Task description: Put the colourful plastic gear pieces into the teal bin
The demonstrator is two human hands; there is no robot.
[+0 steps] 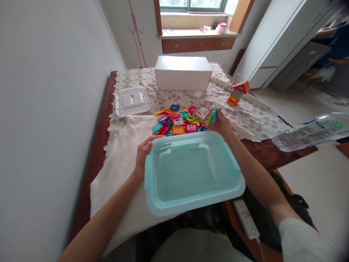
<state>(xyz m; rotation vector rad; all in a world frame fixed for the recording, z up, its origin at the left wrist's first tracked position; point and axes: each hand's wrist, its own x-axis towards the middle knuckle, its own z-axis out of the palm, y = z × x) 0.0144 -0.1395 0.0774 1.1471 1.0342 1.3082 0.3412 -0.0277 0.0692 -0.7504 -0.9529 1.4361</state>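
Observation:
A light teal plastic bin (191, 171), with nothing in it, is tilted toward me at the near side of the table. My left hand (144, 154) grips its upper left corner, thumb on the rim. Beyond the bin's far rim, my right hand (220, 122) is closed on colourful toy pieces (214, 115), teal and green ones among them. A pile of colourful interlocking plastic pieces (178, 122) lies on the table between my hands, partly hidden by the bin's far edge.
A clear lid (132, 101) lies at the left and a white box (183, 74) stands at the back. An assembled toy piece (238, 93) is at the right, with a cable behind it. A plastic bottle (313, 131) juts in at the far right. A power strip (246, 218) sits below.

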